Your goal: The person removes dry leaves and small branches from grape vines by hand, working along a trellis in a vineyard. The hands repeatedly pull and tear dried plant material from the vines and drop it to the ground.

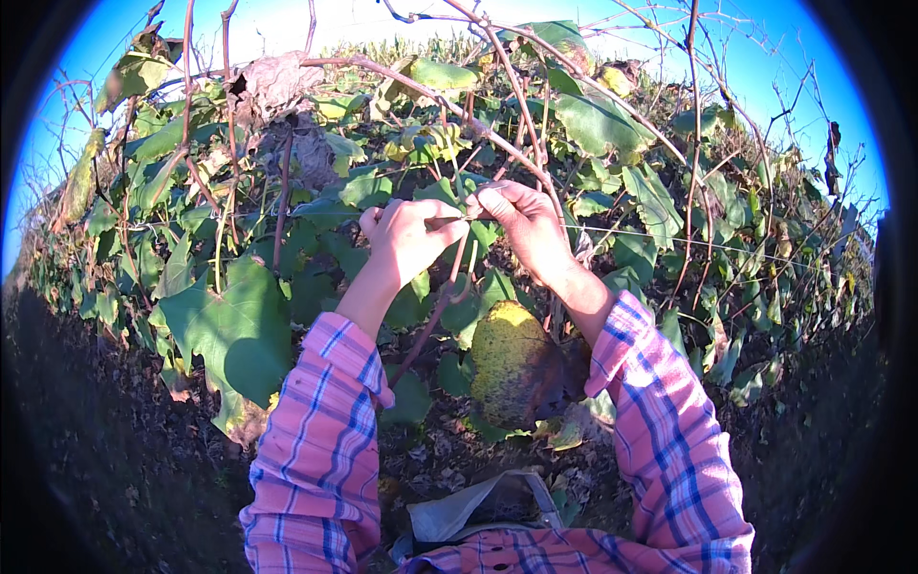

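My left hand and my right hand meet in front of me, thumbs and forefingers pinched at a thin grapevine shoot. The fingertips almost touch, and they hide whether a small tie is between them. The shoot runs down and leftward below my hands, with a pale green stem rising above. At the same height, a thin trellis wire stretches sideways past both hands. Just beneath my right hand hangs a yellow and brown grape leaf.
A thick cane arches above my hands, and bare canes stand on both sides. A broad green leaf hangs by my left forearm. At my waist is an open grey bag or pouch. Dry leaf litter covers the ground.
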`<state>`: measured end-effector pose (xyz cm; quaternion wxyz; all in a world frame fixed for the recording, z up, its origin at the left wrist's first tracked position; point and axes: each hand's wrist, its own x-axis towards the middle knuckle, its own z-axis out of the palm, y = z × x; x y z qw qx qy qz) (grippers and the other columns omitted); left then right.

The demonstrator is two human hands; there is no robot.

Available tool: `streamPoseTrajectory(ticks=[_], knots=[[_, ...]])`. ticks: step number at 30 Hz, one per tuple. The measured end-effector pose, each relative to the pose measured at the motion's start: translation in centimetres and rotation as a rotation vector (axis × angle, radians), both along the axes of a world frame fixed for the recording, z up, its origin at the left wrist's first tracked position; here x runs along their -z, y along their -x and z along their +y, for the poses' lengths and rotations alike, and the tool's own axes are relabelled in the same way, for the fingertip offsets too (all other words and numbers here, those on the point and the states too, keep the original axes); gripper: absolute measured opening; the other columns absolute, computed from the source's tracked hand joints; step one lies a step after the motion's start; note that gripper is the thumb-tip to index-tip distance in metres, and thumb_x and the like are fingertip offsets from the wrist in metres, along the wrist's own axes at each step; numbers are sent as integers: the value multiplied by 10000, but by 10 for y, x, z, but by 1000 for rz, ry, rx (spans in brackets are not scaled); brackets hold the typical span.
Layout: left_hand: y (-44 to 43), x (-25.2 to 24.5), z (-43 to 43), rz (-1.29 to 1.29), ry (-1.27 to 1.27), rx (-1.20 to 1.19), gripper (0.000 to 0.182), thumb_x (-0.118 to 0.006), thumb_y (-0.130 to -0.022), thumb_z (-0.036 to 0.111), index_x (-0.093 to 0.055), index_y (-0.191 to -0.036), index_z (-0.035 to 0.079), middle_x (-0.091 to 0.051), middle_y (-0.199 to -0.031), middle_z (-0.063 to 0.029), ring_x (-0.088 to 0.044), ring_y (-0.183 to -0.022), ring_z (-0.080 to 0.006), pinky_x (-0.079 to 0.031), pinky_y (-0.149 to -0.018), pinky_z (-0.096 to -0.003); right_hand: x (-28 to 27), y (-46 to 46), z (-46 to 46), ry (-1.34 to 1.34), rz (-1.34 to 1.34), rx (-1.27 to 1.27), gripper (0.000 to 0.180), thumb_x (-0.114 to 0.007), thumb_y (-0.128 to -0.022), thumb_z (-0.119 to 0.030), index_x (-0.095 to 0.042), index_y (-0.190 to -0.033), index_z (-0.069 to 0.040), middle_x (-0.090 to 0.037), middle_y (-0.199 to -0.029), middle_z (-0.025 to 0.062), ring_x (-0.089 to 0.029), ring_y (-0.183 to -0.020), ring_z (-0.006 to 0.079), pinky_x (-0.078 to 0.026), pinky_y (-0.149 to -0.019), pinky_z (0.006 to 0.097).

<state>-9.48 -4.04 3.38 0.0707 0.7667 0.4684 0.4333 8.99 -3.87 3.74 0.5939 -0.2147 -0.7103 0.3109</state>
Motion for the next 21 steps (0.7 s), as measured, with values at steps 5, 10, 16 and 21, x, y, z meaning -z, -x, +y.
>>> streamPoseTrajectory(ticks=[5, 10, 16, 21], knots=[[-9, 13, 1, 26, -199, -136, 113, -755, -789, 288, -715, -857, 206, -681, -742, 21, -614, -813, -195, -279, -937, -438, -1, 6, -3, 150, 144, 3, 165, -628, -966, -155, -708, -957, -11, -697, -831, 42, -621, -777, 115, -489, -778, 264], [-14, 27, 3, 47, -467, -192, 99, -713, -784, 187, -658, -860, 157, -653, -745, -19, -609, -835, -250, -314, -916, -445, 1, 10, -1, 173, 102, 38, 171, -616, -973, -162, -704, -965, -15, -694, -809, 49, -622, -751, 133, -490, -784, 278], [-19, 18, 3, 99, -211, -268, 97, -676, -787, 234, -708, -773, 143, -691, -819, -47, -613, -901, -246, -306, -938, -418, 5, 12, -1, 180, 102, 28, 144, -622, -958, -137, -713, -946, -26, -693, -807, 39, -613, -737, 126, -487, -773, 280], [-12, 9, 7, -88, 40, -119, 227, -713, -783, 375, -780, -888, 185, -719, -803, -38, -630, -950, -225, -280, -1022, -399, 6, 13, -5, 184, 139, 35, 148, -596, -964, -88, -712, -922, -6, -670, -778, 36, -593, -736, 119, -479, -754, 272]])
